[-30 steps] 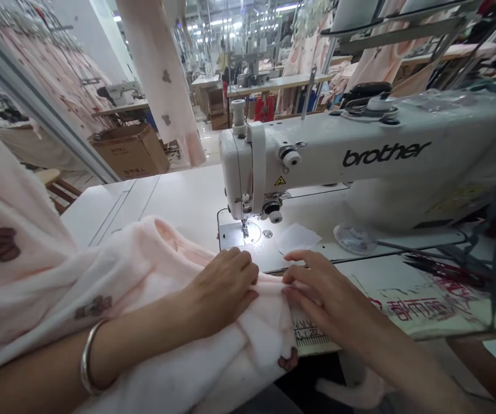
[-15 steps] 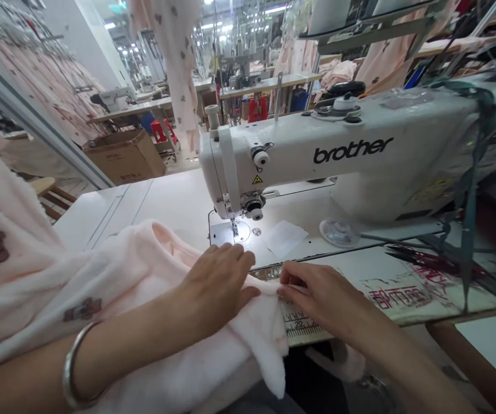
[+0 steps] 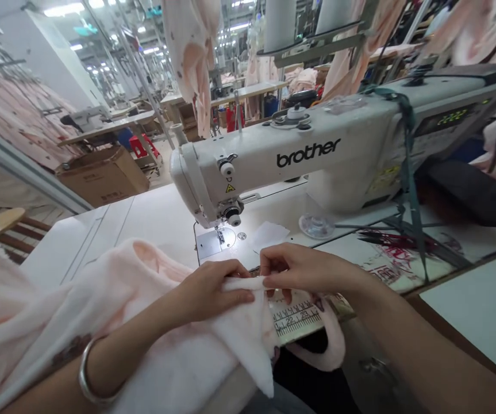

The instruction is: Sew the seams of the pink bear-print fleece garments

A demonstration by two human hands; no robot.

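My left hand (image 3: 217,290) is closed on the folded edge of a pale pink fleece garment (image 3: 144,287), thumb below and fingers above. Close beside it, my right hand (image 3: 297,269) pinches the end of that same edge between thumb and fingertips. Below the right hand a narrow pink fabric strip (image 3: 337,339) curves in a loop past the table edge; whether these fingers also hold it is unclear. Just beyond both hands stands a white sewing machine (image 3: 316,155). Its lit needle and presser foot (image 3: 219,233) have no cloth under them.
A printed ruler scale (image 3: 293,319) runs along the front table edge. White paper (image 3: 271,234), a clear round dish (image 3: 316,226) and dark red-handled snips (image 3: 385,238) lie to the right. A cardboard box (image 3: 105,175) and a wooden stool (image 3: 6,221) stand left of the table.
My two hands have come closer together along the garment edge. The strip loop has risen beside the table edge under my right hand. The camera view has turned right.
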